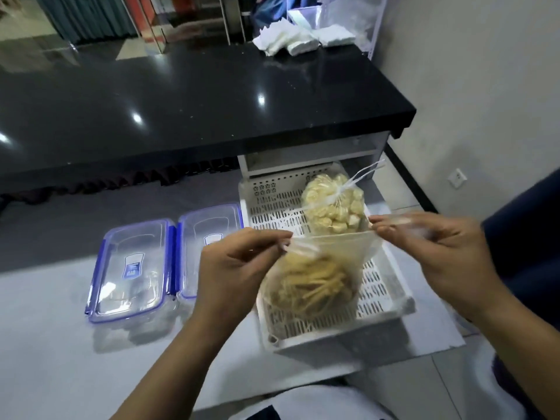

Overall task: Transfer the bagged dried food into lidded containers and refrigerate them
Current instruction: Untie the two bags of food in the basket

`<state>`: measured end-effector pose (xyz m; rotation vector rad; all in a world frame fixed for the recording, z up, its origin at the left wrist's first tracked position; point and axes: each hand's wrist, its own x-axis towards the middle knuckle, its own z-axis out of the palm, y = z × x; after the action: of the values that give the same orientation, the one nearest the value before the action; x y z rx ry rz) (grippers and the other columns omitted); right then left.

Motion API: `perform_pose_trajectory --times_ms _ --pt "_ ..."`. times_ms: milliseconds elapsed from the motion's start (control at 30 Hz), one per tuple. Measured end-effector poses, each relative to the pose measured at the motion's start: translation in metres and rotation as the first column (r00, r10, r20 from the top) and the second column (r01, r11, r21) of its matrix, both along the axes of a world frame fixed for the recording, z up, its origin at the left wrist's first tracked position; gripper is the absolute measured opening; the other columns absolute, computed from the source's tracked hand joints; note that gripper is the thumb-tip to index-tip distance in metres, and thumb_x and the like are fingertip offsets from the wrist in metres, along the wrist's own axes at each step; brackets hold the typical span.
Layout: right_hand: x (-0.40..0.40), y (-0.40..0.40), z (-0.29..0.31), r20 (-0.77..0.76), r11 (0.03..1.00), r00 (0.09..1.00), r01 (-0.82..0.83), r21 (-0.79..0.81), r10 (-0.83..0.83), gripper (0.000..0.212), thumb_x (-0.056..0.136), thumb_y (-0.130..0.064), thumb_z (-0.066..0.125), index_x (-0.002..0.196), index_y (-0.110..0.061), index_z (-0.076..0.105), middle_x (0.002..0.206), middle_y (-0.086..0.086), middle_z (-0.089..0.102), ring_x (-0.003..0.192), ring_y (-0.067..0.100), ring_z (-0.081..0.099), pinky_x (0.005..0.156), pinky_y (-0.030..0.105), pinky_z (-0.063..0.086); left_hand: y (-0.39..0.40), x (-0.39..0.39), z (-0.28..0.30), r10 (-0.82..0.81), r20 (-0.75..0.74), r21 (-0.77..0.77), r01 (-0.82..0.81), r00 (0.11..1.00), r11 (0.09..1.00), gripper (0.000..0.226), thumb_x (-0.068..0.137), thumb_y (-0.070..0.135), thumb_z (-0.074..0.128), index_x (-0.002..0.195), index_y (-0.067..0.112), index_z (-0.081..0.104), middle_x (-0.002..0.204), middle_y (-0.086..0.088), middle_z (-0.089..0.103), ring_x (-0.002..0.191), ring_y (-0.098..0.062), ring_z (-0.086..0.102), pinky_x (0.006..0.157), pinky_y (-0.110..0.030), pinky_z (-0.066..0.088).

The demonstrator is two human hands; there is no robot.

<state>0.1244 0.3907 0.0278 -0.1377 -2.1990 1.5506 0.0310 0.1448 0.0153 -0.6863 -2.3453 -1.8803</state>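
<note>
**Bagged dried food held open over the basket**

Left hand [239, 268]: fingers [272, 237] pinch the left rim of the clear bag [315, 283]. Right hand [439, 256]: fingers [385, 227] pinch the right rim; mouth stretched taut between both.

Bag, held: pale dried strips, bunched at the bottom, hanging over the near half of the white slotted basket [385, 292].

Second bag [330, 204]: pale dried chunks, neck tied, lying in the basket's far right corner.

Two containers: clear with blue-clipped lids on, side by side on the light table [45, 344], left of the basket; left container [133, 271], right container [209, 234] just beside the basket's left edge.

Black counter [181, 101] beyond, white cloths [291, 40] at its far right corner.
</note>
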Motion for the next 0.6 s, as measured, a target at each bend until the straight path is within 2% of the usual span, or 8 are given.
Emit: perform_pose_trajectory --times_ms 100,167,200,267,333,367,500,600 --pt "0.016 -0.003 -0.023 0.084 0.978 0.993 0.094 -0.187 -0.080 0.020 0.078 -0.019 0.075 0.090 -0.004 0.078 0.086 0.004 0.078 0.085 0.018 0.075 0.078 0.025 0.059 -0.004 0.009 -0.014 0.000 0.355 0.196 -0.075 0.935 0.978 0.004 0.073 0.005 0.076 0.077 0.004 0.076 0.082 -0.006 0.078 0.071 -0.016 0.074 0.069 -0.022 0.058" --pt "0.025 -0.014 -0.043 0.205 0.947 0.975 0.148 -0.284 -0.091 0.041 0.070 -0.042 0.085 0.089 -0.005 0.080 0.089 0.009 0.078 0.089 0.026 0.074 0.082 0.032 0.060 -0.005 0.017 -0.025 -0.013 0.480 0.195 -0.092 0.877 0.976 0.010 0.076 -0.004 0.074 0.072 0.005 0.075 0.079 -0.006 0.078 0.071 -0.016 0.073 0.067 -0.023 0.057" --pt "0.028 -0.017 -0.050 0.251 0.935 0.963 0.176 -0.307 -0.098 0.049 0.065 -0.050 0.086 0.091 -0.009 0.081 0.092 0.010 0.078 0.092 0.029 0.074 0.086 0.037 0.059 -0.007 0.020 -0.029 -0.017 0.512 0.182 -0.089 0.859 0.979 0.014 0.078 -0.006 0.073 0.071 0.006 0.076 0.078 -0.005 0.078 0.071 -0.015 0.072 0.066 -0.021 0.057" --pt "0.031 -0.021 -0.052 0.278 0.926 0.953 0.208 -0.315 -0.119 0.039 0.068 -0.044 0.081 0.092 -0.013 0.081 0.096 0.009 0.078 0.096 0.028 0.073 0.090 0.040 0.058 -0.013 0.019 -0.030 -0.027 0.515 0.138 -0.052 0.857 0.989 0.012 0.079 -0.005 0.073 0.073 0.005 0.077 0.082 -0.003 0.078 0.076 -0.012 0.072 0.070 -0.020 0.056" --pt "0.034 -0.023 -0.039 0.261 0.917 0.958 0.204 -0.344 -0.116 0.029 0.072 -0.033 0.075 0.091 -0.012 0.081 0.100 0.005 0.078 0.099 0.024 0.073 0.089 0.034 0.058 -0.021 0.015 -0.025 -0.046 0.498 0.119 -0.016 0.866 0.993 0.003 0.078 0.002 0.075 0.080 0.003 0.077 0.089 -0.002 0.079 0.085 -0.011 0.073 0.074 -0.019 0.055" --pt "0.035 -0.024 -0.031 0.247 0.920 0.963 0.193 -0.340 -0.111 0.027 0.075 -0.030 0.073 0.092 -0.011 0.080 0.100 0.004 0.078 0.100 0.021 0.072 0.088 0.031 0.058 -0.025 0.013 -0.020 -0.049 0.489 0.116 -0.010 0.871 0.993 0.008 0.077 0.008 0.076 0.084 0.004 0.077 0.091 -0.002 0.079 0.086 -0.011 0.073 0.074 -0.019 0.055" --pt "0.035 -0.029 -0.003 0.153 0.979 0.974 0.183 -0.088 -0.168 0.021 0.079 -0.021 0.069 0.095 -0.012 0.078 0.097 -0.004 0.077 0.094 0.012 0.072 0.083 0.019 0.056 -0.032 -0.001 0.003 -0.074 0.415 0.064 0.052 0.907 0.997 0.020 0.072 0.028 0.074 0.088 0.019 0.079 0.087 0.000 0.078 0.079 -0.010 0.072 0.072 -0.018 0.054" --pt "0.035 -0.024 0.008 0.137 0.977 0.975 0.153 0.150 -0.174 0.019 0.083 -0.023 0.068 0.097 -0.015 0.078 0.097 -0.009 0.076 0.097 0.007 0.070 0.086 0.017 0.053 -0.033 -0.012 0.018 -0.107 0.385 0.052 0.094 0.917 0.994 0.016 0.078 0.022 0.072 0.093 0.019 0.078 0.081 0.003 0.078 0.074 -0.006 0.070 0.070 -0.015 0.053"
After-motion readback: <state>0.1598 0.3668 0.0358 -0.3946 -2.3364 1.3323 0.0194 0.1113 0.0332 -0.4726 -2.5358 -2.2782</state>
